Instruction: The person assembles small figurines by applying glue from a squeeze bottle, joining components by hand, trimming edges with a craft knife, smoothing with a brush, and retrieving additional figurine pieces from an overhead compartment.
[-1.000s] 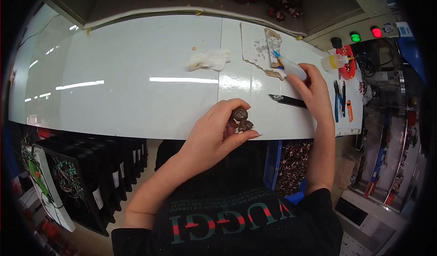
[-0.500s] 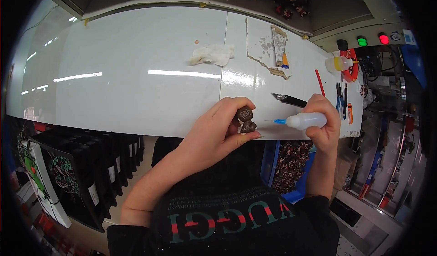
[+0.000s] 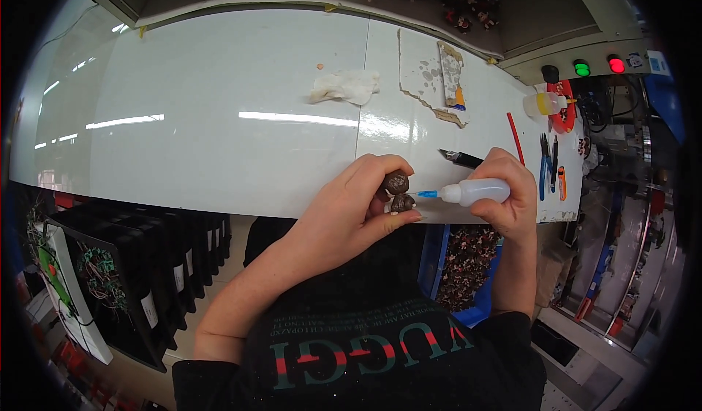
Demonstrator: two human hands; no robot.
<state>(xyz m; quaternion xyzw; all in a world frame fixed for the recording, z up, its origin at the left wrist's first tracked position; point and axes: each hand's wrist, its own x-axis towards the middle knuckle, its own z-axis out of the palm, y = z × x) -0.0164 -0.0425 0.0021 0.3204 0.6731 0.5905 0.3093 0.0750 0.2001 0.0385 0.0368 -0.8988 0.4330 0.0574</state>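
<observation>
By the table's near edge point(image 3: 183, 197), the curled left hand point(image 3: 351, 199) is pinching a brown piece point(image 3: 396, 183); the right hand point(image 3: 514, 199) is clasping a bottle point(image 3: 477, 191), its needle point(image 3: 426, 194) pointing there.

Brown piece point(image 3: 397, 184) — partly behind fingers point(image 3: 382, 164)

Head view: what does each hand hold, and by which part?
The left hand holds a brown piece by opposite ends; the right hand holds a bottle by its body, near the base.

Your black shirt point(image 3: 358, 338) bears large red-and-green lettering point(image 3: 322, 366) and rows of smaller print point(image 3: 384, 317). The white labels point(image 3: 148, 308) on the black racks point(image 3: 161, 243) at your left are too small to read.
</observation>
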